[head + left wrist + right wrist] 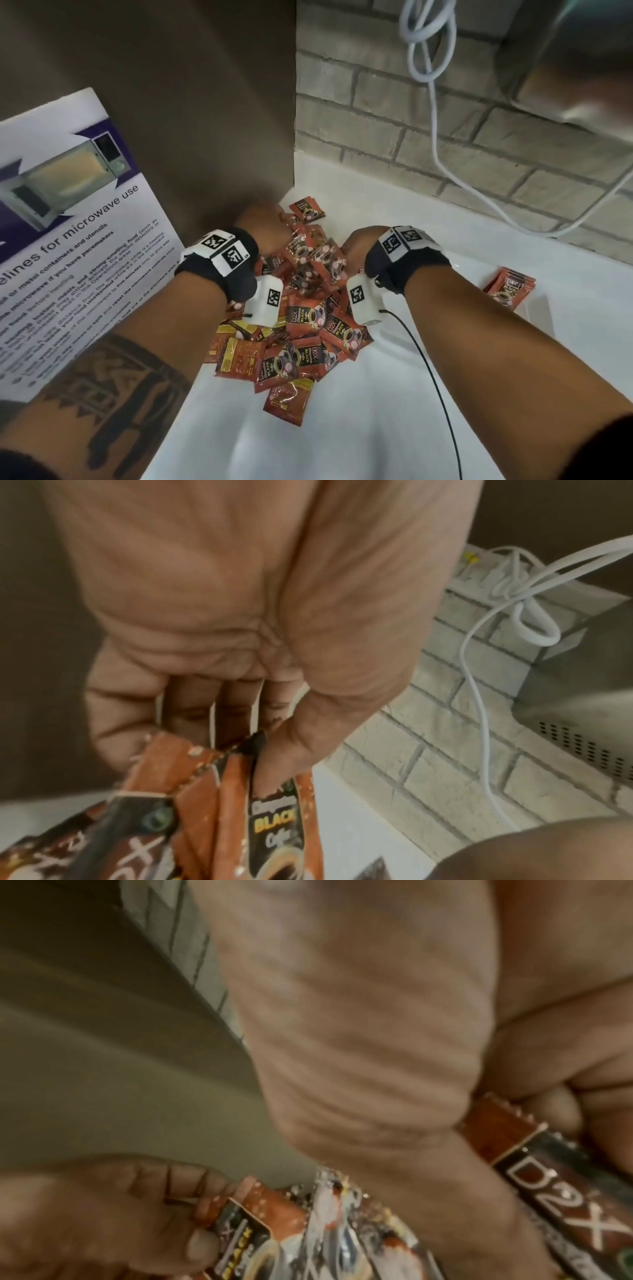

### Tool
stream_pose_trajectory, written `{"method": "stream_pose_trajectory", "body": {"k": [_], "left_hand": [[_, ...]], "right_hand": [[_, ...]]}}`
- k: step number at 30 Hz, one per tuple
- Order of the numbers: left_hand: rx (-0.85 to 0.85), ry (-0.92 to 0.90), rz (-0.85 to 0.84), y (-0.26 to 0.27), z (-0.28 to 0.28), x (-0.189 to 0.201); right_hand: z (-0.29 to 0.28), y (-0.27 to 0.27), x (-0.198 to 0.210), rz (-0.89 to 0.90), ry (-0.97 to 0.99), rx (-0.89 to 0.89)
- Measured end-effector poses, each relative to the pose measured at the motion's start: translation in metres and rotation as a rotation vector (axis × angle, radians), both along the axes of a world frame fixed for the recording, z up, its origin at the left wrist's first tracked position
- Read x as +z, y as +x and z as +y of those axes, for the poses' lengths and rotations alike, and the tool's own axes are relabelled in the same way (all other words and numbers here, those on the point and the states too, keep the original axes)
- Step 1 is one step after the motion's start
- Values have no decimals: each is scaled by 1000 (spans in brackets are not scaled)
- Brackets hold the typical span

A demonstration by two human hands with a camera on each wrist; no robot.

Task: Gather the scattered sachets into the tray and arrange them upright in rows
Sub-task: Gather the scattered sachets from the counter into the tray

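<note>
1. Fingers (192,718) of the left hand (263,222) curl round a bunch of sachets (270,818), thumb pressed on the front one, as the left wrist view shows.
2. Right hand (359,240) likewise has its fingers (555,1107) and thumb pinching a sachet marked D2X (561,1175); the right wrist view is blurred, so how many it holds cannot be told.
3. Nearest the person, the white worktop (359,428) lies bare below the pile, with a thin black cable (435,370) running across it from the right wrist device.
4. Next comes the pile of sachets (301,329), a loose overlapping heap, some face up and some showing their yellow backs. Both forearms reach over it, and the hands meet at its far end.
5. To the left, a microwave poster (68,222) leans by the pile's near-left edge, so that side is closed in.
6. To the right, well apart from the pile, the white tray (541,315) sits with a short row of sachets (510,284) standing in it, leaning a little. Bare worktop lies between tray and pile.
7. Farther on, one sachet (306,209) lies flat alone, just beyond the left hand, near the corner.
8. At the back, a brown panel (188,102) on the left meets a brick wall (394,137) on the right. A white cord (435,102) hangs down the bricks.
</note>
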State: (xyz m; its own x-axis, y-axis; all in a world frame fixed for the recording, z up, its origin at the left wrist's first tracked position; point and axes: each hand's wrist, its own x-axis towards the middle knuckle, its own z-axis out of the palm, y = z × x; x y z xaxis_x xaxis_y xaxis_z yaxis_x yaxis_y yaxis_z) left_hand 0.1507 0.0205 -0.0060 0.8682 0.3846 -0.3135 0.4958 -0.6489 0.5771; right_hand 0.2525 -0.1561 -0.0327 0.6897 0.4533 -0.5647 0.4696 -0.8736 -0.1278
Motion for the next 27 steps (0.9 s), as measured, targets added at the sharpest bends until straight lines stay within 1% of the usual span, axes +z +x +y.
{"method": "stream_pose_trajectory", "body": {"k": [3,5,7,8,10,12,15,19,23,27], "left_hand": [[23,-11,43,-11,2,-1],[40,-10,78,-17,4,-6],[48,-44,171,-21,5,-15],[64,-81,206,-22,5,-21],[107,-149,244,-25,5,-30],[139,-177,275,-27,3,-36],[125,-173,252,-27,2,-39],[96,-170,194,-28,-2,-31],[97,-198,144,-27,-5,-35],[100,-256,121,-27,-4,-39]], "right_hand": [[9,-7,-7,-2,-28,42],[16,-12,-6,27,-21,91],[21,-15,-9,57,-7,134],[22,-17,-12,64,20,128],[26,-19,-16,80,99,58],[30,-20,-19,74,150,12],[36,-24,-18,87,200,-17],[36,-25,-22,129,237,-56],[35,-27,-23,131,254,-29],[34,-25,-22,119,274,-57]]}}
